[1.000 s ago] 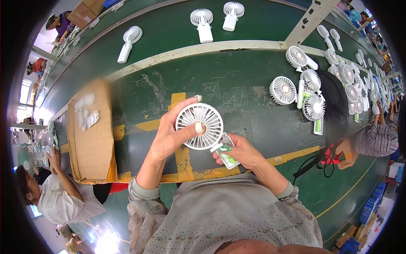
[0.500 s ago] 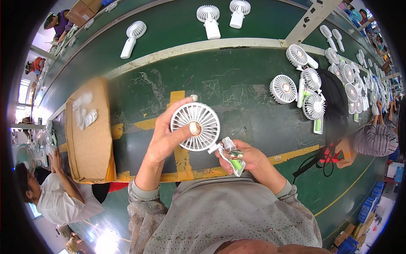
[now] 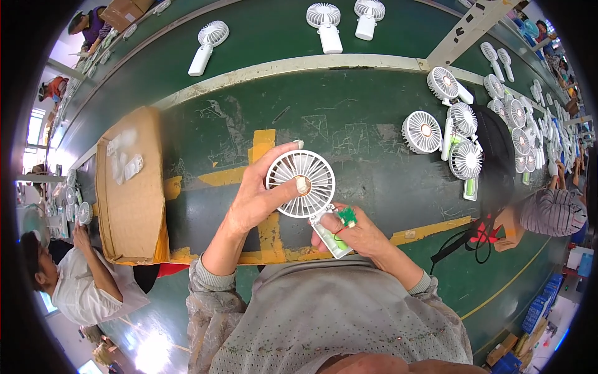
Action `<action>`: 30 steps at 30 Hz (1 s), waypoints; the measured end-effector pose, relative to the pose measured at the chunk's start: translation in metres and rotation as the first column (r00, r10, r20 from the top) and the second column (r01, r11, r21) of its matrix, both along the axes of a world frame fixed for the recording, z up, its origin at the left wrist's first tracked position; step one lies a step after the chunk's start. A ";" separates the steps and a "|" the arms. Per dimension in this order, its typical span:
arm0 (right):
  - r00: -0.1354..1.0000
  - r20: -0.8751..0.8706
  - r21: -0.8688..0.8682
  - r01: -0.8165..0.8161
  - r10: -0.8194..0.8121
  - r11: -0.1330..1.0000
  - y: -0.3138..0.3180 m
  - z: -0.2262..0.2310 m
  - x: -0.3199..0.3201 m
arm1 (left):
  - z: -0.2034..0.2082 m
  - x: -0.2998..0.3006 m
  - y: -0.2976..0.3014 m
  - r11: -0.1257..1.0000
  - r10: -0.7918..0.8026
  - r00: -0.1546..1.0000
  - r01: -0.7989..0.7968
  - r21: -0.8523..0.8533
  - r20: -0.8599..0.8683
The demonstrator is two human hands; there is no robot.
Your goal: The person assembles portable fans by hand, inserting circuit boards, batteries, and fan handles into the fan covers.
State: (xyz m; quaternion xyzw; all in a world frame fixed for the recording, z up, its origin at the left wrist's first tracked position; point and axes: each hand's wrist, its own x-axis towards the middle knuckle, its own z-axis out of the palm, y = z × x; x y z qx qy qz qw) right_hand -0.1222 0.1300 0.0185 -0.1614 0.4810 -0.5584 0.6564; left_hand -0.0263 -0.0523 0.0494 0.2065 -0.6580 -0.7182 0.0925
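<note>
A white handheld fan (image 3: 317, 176) is held up over the near edge of the green bench. My left hand (image 3: 256, 198) grips its round head, thumb on the hub, with pale covers on the thumb and a fingertip. My right hand (image 3: 361, 234) is closed round the opened handle (image 3: 330, 240), which lies below the head. Inside the handle shows a bright green battery, partly behind my fingers. A small green circuit board (image 3: 347, 216) stands out of the handle beside my right thumb, with a thin wire near it.
Left of my hands lies a cardboard tray (image 3: 134, 206) with crumpled clear plastic (image 3: 128, 163). Several white fans (image 3: 422, 132) and a black bag (image 3: 495, 149) sit at the right. Beyond a pale rail (image 3: 299, 64), more fans (image 3: 324, 28) lie on a green belt. Co-workers (image 3: 87, 280) sit either side.
The fan head has shifted slightly right. The handle has turned, so its open side and the green board now show, and my right thumb presses over it.
</note>
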 end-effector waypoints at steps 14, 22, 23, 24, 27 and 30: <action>0.763 -0.601 -0.030 0.275 -0.237 0.961 -0.014 -0.049 -0.003 | -0.015 -0.003 0.055 0.670 0.044 0.999 -0.030 -0.742 -0.002; 0.645 -0.752 -0.013 0.195 -0.138 0.981 -0.017 -0.047 -0.007 | -0.023 -0.008 0.057 0.830 0.126 0.968 0.016 -0.558 0.216; 0.647 -0.749 -0.013 0.197 -0.140 0.980 -0.017 -0.045 -0.008 | -0.027 -0.006 0.053 0.928 0.084 0.972 0.005 -0.373 0.221; 0.691 -0.707 -0.030 0.181 -0.149 0.983 -0.017 -0.040 -0.009 | -0.032 -0.003 0.050 0.985 0.042 0.975 -0.004 -0.172 0.219; 0.804 -0.568 -0.038 0.188 -0.176 0.981 -0.017 -0.037 -0.008 | -0.040 0.000 0.044 0.999 -0.007 0.981 -0.002 0.048 0.194; 0.891 -0.400 -0.032 0.220 -0.214 0.975 -0.016 -0.047 -0.009 | -0.042 -0.002 0.043 0.991 0.000 0.987 -0.021 0.131 0.161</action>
